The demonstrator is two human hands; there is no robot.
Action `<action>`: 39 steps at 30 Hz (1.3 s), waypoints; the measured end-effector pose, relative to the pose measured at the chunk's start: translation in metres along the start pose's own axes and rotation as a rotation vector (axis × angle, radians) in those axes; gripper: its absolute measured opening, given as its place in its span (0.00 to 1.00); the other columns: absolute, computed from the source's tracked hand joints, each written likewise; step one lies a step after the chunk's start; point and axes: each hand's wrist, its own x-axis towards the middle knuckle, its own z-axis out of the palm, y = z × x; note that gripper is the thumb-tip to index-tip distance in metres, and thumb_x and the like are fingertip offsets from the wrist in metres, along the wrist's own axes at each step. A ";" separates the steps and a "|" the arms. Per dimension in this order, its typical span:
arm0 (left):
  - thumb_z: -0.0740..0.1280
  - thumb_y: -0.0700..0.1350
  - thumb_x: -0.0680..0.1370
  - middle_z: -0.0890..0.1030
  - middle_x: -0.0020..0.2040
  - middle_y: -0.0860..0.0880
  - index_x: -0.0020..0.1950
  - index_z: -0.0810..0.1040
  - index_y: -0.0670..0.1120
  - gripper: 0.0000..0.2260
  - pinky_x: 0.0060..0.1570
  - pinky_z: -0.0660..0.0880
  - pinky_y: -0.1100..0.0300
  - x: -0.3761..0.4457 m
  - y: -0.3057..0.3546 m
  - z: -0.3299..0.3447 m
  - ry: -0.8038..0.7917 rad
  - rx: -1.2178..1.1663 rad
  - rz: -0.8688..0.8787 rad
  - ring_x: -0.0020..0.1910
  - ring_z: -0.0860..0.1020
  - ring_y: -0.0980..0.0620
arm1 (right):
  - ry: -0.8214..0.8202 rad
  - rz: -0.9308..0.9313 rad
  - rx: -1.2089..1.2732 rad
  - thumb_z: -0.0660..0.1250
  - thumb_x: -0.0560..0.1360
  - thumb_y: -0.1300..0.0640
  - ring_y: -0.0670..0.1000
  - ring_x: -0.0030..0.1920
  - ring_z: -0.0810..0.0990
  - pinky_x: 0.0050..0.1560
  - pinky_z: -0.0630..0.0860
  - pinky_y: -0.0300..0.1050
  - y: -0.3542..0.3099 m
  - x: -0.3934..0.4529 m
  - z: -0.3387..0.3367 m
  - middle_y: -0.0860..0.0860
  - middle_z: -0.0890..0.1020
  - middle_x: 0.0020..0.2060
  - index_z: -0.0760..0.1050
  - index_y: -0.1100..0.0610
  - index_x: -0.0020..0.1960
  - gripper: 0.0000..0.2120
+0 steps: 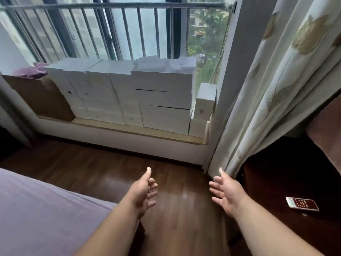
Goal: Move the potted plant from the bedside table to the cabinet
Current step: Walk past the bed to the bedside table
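Observation:
No potted plant shows in the head view. My left hand and my right hand are both held out over the dark wooden floor, palms facing each other, fingers spread, nothing in either. A dark wooden bedside table stands at the right, just beyond my right hand, with a remote control lying on its top. The cabinet is not in sight.
A purple bed fills the lower left. Several white boxes and a brown paper bag are stacked on the window ledge ahead. A patterned curtain hangs at the right, over the table's far side.

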 end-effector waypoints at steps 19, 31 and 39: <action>0.64 0.68 0.85 0.73 0.84 0.39 0.86 0.68 0.39 0.40 0.82 0.63 0.33 0.271 0.285 -0.002 -0.017 -0.069 0.128 0.84 0.68 0.37 | -0.012 -0.111 -0.003 0.63 0.85 0.36 0.61 0.67 0.79 0.77 0.70 0.67 -0.229 0.248 0.179 0.60 0.81 0.71 0.73 0.61 0.78 0.34; 0.63 0.68 0.85 0.70 0.86 0.41 0.85 0.69 0.41 0.39 0.85 0.55 0.35 0.364 0.392 -0.063 0.207 -0.218 0.223 0.87 0.63 0.40 | -0.230 -0.098 -0.193 0.64 0.84 0.35 0.58 0.64 0.83 0.74 0.73 0.64 -0.323 0.380 0.341 0.58 0.86 0.63 0.80 0.58 0.63 0.26; 0.61 0.67 0.86 0.67 0.88 0.41 0.86 0.69 0.40 0.38 0.85 0.53 0.35 0.366 0.420 -0.130 0.488 -0.446 0.258 0.88 0.60 0.41 | -0.501 -0.025 -0.423 0.65 0.85 0.37 0.60 0.64 0.84 0.76 0.73 0.66 -0.358 0.433 0.497 0.60 0.87 0.62 0.80 0.62 0.66 0.28</action>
